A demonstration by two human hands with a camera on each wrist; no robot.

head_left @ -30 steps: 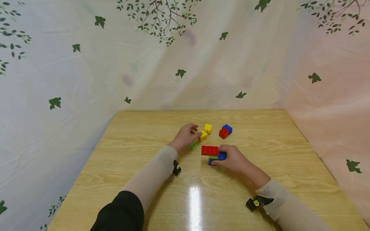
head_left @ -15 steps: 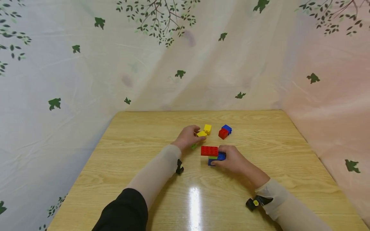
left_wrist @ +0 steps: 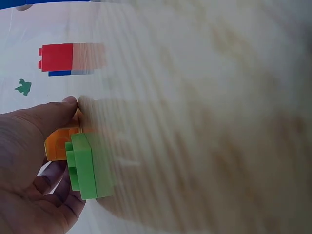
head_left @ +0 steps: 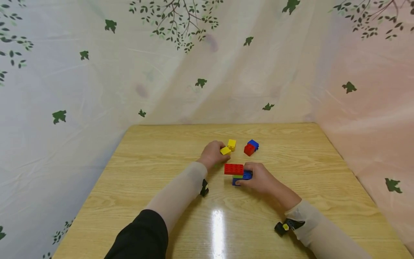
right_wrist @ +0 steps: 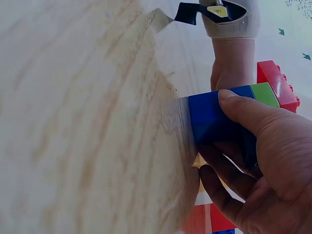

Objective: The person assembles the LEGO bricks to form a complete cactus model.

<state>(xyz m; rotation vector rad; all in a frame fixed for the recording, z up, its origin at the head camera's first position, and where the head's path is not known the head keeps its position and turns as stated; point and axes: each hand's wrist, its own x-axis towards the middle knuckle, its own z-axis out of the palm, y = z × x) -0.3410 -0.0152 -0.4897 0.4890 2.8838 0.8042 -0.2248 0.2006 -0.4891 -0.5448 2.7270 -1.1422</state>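
My left hand (head_left: 211, 154) pinches a yellow toy brick (head_left: 225, 150) between thumb and fingers. A light green brick (left_wrist: 84, 165) stands beside it in the left wrist view, nearer the camera and partly covering the yellow one; the hand hides it from the head view. My right hand (head_left: 262, 179) grips a stack of bricks near the table's middle, thumb on a blue brick (right_wrist: 207, 114). Within that stack a green brick (right_wrist: 264, 93) lies under a long red brick (head_left: 234, 169), which juts out to the left. The right fingers cover part of the stack.
Another yellow brick (head_left: 231, 144) sits just behind the pinched one. Farther right, a loose red brick (head_left: 249, 149) is in front of a blue brick (head_left: 253, 144). The wooden table (head_left: 275, 136) ends at a leaf-patterned cloth (head_left: 174, 90) at the back and sides.
The left hand has moved slightly right, and its thumb and fingers have come together on the yellow brick, which has turned. The green brick has gone from the head view. The right hand stays put.
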